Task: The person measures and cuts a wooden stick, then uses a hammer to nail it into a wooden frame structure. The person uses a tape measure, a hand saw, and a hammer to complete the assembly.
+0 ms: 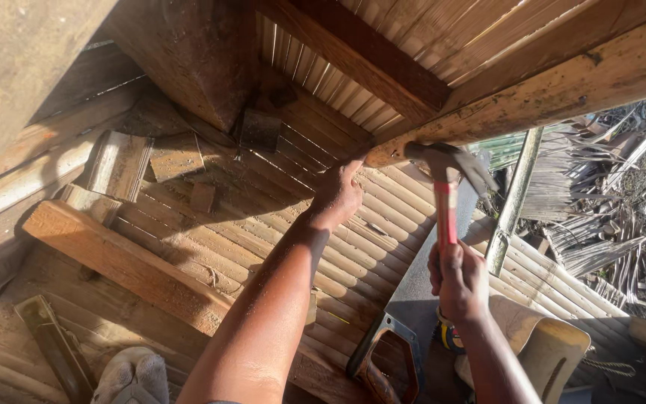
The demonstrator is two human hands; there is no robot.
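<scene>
My right hand [459, 278] grips the red handle of a claw hammer [446, 170]. Its metal head rests against the end of a rough wooden beam [562, 90] that slants up to the right. My left hand [338, 193] reaches up to the same beam end, with its fingers pinched right beside the hammer head. Whatever those fingers hold is too small to make out.
A handsaw [405, 314] with a brown handle lies on the slatted bamboo floor [248, 224] below my hands. A thick plank [128, 265] crosses the floor at the left, with small wood blocks [177, 155] behind it. A cut board [551, 348] lies at the right. Dry palm debris lies beyond the edge.
</scene>
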